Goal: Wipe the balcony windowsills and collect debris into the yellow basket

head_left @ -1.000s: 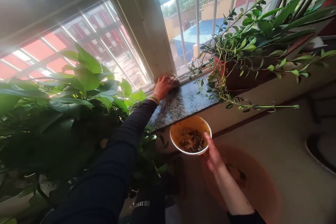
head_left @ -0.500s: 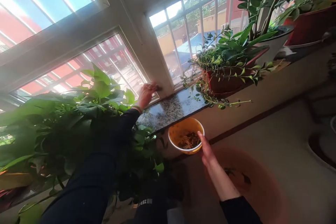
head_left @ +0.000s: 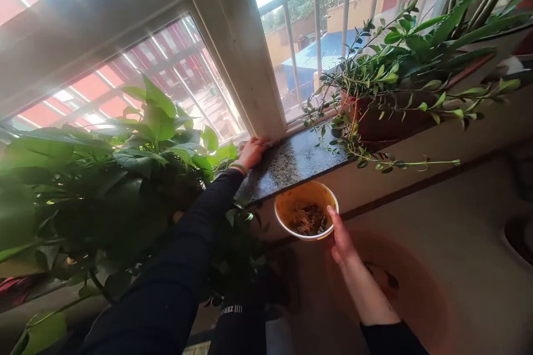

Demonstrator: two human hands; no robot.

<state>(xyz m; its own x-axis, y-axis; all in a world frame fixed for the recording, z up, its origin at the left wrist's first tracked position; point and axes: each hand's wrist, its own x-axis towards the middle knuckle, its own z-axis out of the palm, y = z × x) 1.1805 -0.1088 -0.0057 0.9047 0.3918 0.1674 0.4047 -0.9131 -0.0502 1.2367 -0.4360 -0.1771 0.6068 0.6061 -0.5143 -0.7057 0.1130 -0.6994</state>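
At the base of the window frame (head_left: 245, 66), my left hand (head_left: 252, 152) reaches over the speckled stone windowsill (head_left: 291, 161). Its fingers are bent together; whatever is under them is hidden. My right hand (head_left: 341, 236) grips the side of a yellow tub (head_left: 287, 208) with a white rim, thumb at the edge. Dry brown leaves (head_left: 310, 219) lie in the tub, which is held just below the sill's front edge. A large leafy plant (head_left: 141, 166) stands beside my left arm.
A trailing plant (head_left: 378, 83) in a reddish-brown pot (head_left: 387, 122) sits to the right on the sill, its stems hanging over the edge. Below, a wide orange basin (head_left: 420, 294) rests on the floor. Barred panes are behind the plants.
My left hand has come down from the window frame to its base at the sill. The tub stays in my right hand. The view has moved closer to the window.
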